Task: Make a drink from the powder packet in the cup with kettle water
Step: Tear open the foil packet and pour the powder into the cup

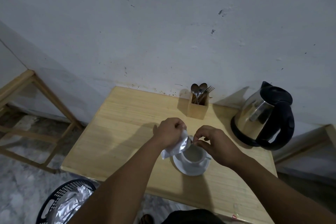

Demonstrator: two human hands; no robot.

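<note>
Both hands pinch the silver powder packet over the cup: left hand gripping its top, right hand its corner. Pouring and kettle water seem left.

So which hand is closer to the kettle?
Right. The right hand is above the cup, on the side facing the kettle. The left hand grips the packet farther away.

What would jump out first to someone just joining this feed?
Both hands, the left hand and right hand, pinch a silver packet over the white cup on its saucer, mid-table. A steel kettle stands at the far right; a black basket holding foil wrappers sits on the floor at lower left.
</note>
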